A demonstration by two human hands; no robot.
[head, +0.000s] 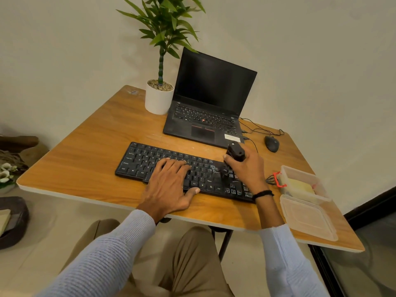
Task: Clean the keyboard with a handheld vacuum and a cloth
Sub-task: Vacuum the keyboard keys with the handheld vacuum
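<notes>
With the keyboard as the dial's centre: out at nine o'clock, down on the pale floor [49,213], sit some white flowers [6,173] and, nearer me, a dark bag [13,219]; the wall [64,50] behind everything is plain cream. The table [81,159] has a wood-grain top with a pale edge, set cornerwise to me on thin dark legs. At eleven o'clock a white pot [158,102] topped with pebbles holds a leafy green plant [165,24]; just beside it, at twelve to one, the black laptop [211,93] stands open with its screen dark. The black keyboard [139,160] lies mid-table, angled a little; my left hand [171,185] rests flat on its centre keys, fingers straight and spread, thumb at the near edge, holding nothing. My right hand [249,171] is curled round the black handheld vacuum [235,152], which stands upright over the keyboard's right end; its lower end is down among the keys there. A black band [262,194] circles that wrist. At two o'clock a black mouse [271,143] lies near the laptop, thin cables [257,127] trailing between them; at three o'clock a clear plastic box [288,168] with a red clip [278,180] holds a pale yellow lump [300,186] — I cannot tell what it is; the lid [308,218] lies just beside the box at four, near the table edge. Past that corner a dark frame [368,203] runs along the floor.
</notes>
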